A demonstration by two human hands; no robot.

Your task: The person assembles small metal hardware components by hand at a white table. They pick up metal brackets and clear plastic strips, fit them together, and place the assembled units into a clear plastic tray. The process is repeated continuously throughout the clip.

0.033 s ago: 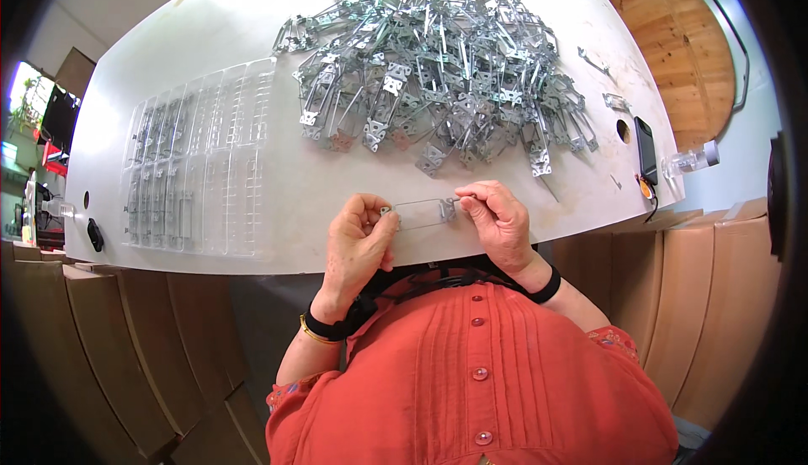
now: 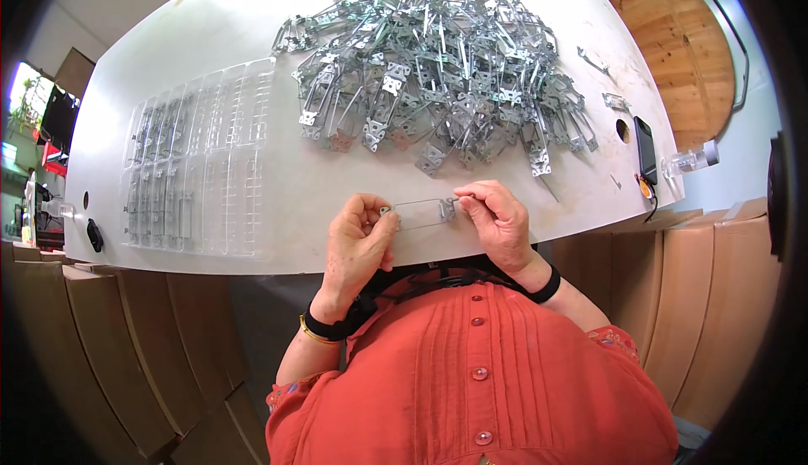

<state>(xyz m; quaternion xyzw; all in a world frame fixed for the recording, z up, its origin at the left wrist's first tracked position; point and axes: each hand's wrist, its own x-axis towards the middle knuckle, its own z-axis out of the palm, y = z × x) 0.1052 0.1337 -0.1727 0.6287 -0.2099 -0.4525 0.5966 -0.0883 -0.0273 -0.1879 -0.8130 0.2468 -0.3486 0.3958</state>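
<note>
Between my hands, close to the table's front edge, is a thin metal wire bracket (image 2: 447,211) with two long parallel wires and a flat plate near its right end. My left hand (image 2: 355,238) is closed, pinching the left end between thumb and fingers. At the other end my right hand (image 2: 503,229) pinches with thumb and forefinger; those fingertips partly hide what they grip. Beyond both hands lies a large tangled pile of similar metal brackets (image 2: 454,69).
Clear plastic trays (image 2: 229,191) lie at the left of the white table (image 2: 311,204), their left slots filled with brackets. Two loose brackets, a black phone-like device (image 2: 645,152) and a clear bottle (image 2: 692,160) are at the right. Cardboard boxes (image 2: 126,330) flank me.
</note>
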